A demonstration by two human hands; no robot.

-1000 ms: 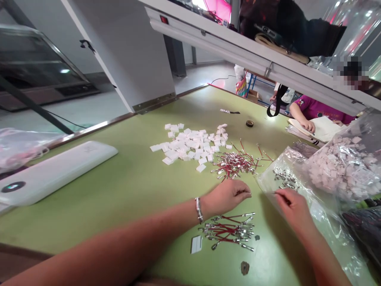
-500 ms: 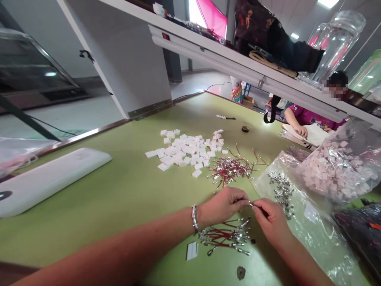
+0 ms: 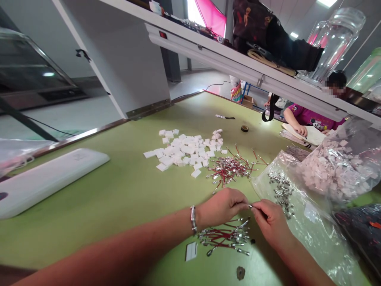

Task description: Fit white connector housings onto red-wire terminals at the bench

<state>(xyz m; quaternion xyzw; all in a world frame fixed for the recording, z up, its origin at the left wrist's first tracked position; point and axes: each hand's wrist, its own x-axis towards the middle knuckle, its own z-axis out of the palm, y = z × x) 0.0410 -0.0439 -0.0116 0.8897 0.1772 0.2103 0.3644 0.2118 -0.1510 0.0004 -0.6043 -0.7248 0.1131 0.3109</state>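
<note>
My left hand (image 3: 224, 206), with a silver bracelet (image 3: 193, 220) at the wrist, pinches with thumb and forefinger. Facing it, my right hand (image 3: 271, 222) is closed in a similar pinch. A small silvery metal terminal (image 3: 250, 206) shows between the two sets of fingertips; the fingers hide the rest. Just below the hands lies a bundle of short red wires (image 3: 224, 237) with metal ends, roughly lined up. Beyond the left hand is a looser heap of red wires (image 3: 230, 170). A flat white piece (image 3: 191, 251) rests near the lower bundle.
White plastic pieces (image 3: 184, 150) are scattered mid-table. On the right, small metal parts (image 3: 281, 194) lie on a clear plastic sheet beside a bag of white pieces (image 3: 336, 171). A long white case (image 3: 53, 178) sits left. A shelf (image 3: 223, 53) crosses overhead; a person's hand (image 3: 301, 131) rests across the table.
Both hands stay in nearly the same place, still pinching fingertip to fingertip. The metal piece between them shows slightly less and looks darker. The camera view has shifted a little.
</note>
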